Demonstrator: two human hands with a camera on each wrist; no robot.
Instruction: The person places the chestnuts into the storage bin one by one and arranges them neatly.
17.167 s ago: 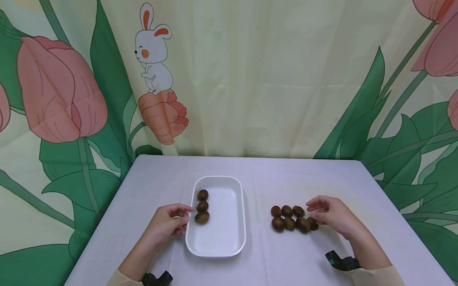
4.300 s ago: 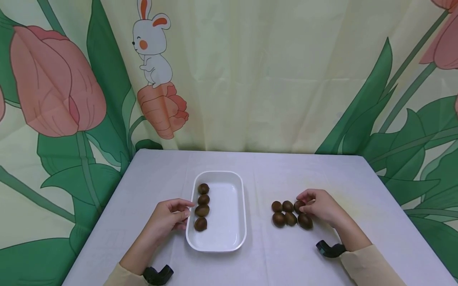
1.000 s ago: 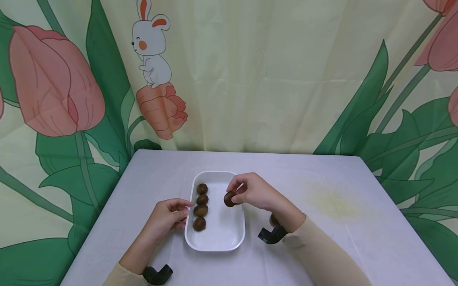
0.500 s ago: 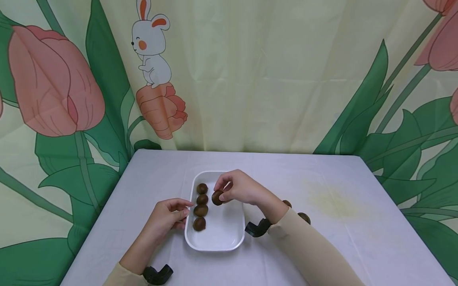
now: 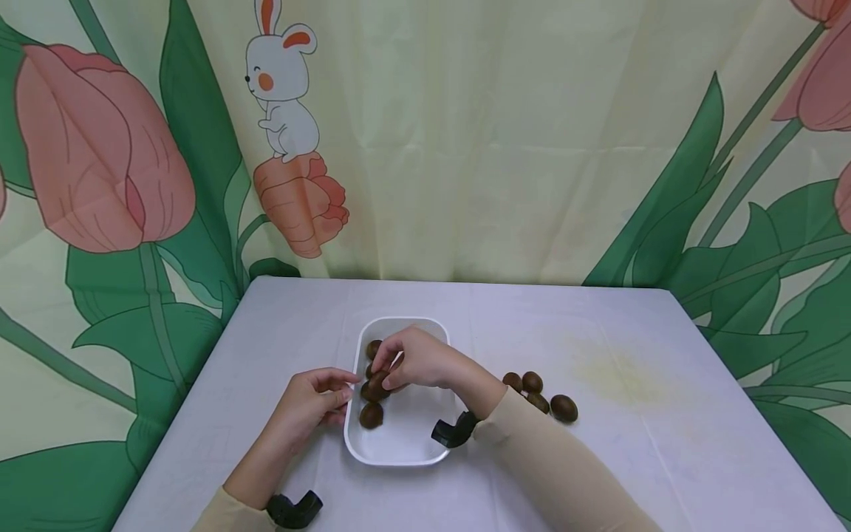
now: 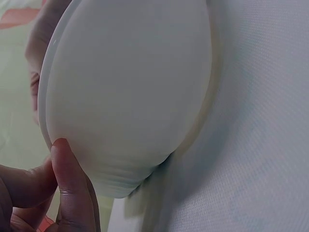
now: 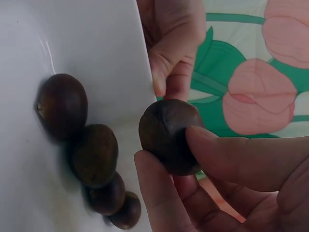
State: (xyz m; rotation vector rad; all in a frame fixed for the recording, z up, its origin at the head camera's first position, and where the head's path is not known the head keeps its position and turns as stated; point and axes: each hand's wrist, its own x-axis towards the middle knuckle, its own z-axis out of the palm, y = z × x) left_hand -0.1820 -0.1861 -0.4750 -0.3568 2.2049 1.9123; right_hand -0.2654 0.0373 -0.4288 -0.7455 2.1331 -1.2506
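Observation:
My right hand [image 5: 425,362] pinches a brown chestnut [image 7: 169,137] between thumb and fingers, over the left part of a white tray [image 5: 405,451]. Below and beside it, several chestnuts [image 5: 371,415] form a line along the tray's left side. In the head view the right hand partly covers that line; the right wrist view shows the held chestnut apart from the chestnuts [image 7: 94,155] in the tray. At the tray's left rim [image 6: 48,96], my left hand [image 5: 319,399] holds the edge with its fingertips.
Several loose chestnuts [image 5: 564,408] lie on the white tablecloth [image 5: 638,458] right of the tray, partly hidden behind the right forearm. A black wrist camera [image 5: 455,430] on the right arm hangs over the tray's right rim. A printed curtain [image 5: 492,148] stands behind the table.
Several seconds ago the right hand was at the loose chestnuts; since then it has carried one leftward to the line in the tray. The line gained a fourth chestnut earlier. The left hand stays put.

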